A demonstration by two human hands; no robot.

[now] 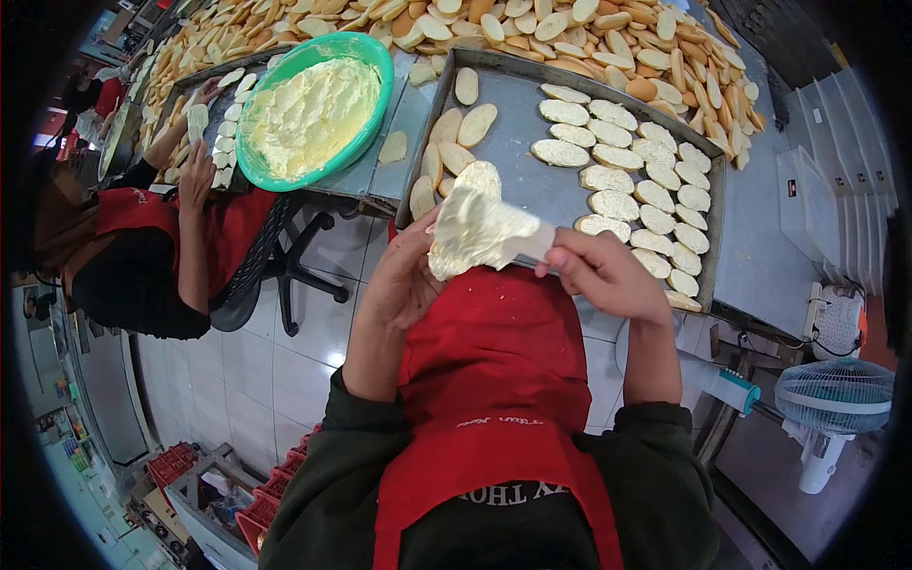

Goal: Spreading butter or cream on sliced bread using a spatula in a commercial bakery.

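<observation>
My left hand point(402, 274) grips an oval bread slice point(479, 179) by its edge, above the near side of a metal baking tray point(509, 85). In my right hand point(605, 271) is the handle of a pale flat spreader point(534, 246). Its blade lies over the slice, thickly coated with pale yellow cream point(474, 228), and hides much of the bread. Several cream-coated slices point(614, 204) fill the tray's right part in uneven columns. Along its left side lie several slices with no cream visible point(476, 125).
A green basin point(388, 92) of cream stands left of the tray. Behind is a large heap of bread slices point(570, 35). At left, a seated co-worker point(178, 235) in a red apron holds a spreader over another tray. Plastic bins point(819, 178) and a fan point(833, 395) stand at right.
</observation>
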